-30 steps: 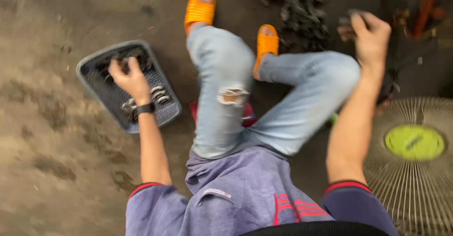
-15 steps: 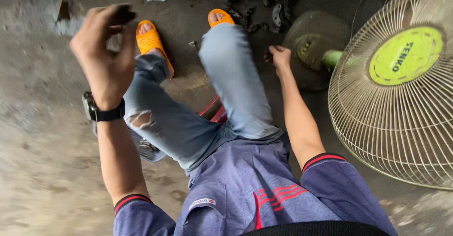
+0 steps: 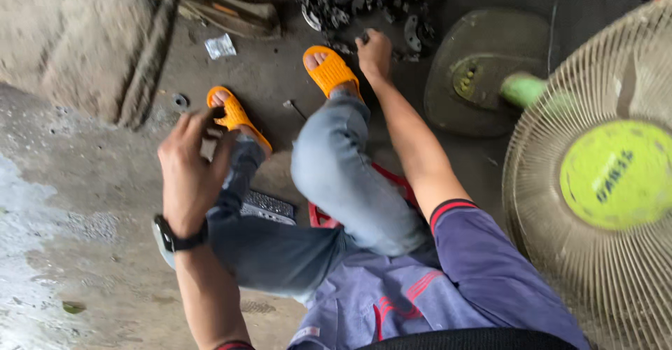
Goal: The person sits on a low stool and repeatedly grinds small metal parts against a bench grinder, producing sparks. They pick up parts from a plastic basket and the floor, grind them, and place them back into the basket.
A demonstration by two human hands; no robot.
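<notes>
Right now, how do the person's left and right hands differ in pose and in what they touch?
The left hand is raised in the air near the knee, fingers curled, back toward the camera; whether it holds anything cannot be told. The right hand is stretched far forward and down, resting at the pile of dark metal parts on the floor. The left wrist carries a black watch; the right wrist is bare. Both hands are ungloved.

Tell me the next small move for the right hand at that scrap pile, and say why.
Probably close the right hand on one of the dark metal parts under its fingertips. It already rests at the pile's near edge beside the orange sandal, while the left hand is raised over the knee.
</notes>
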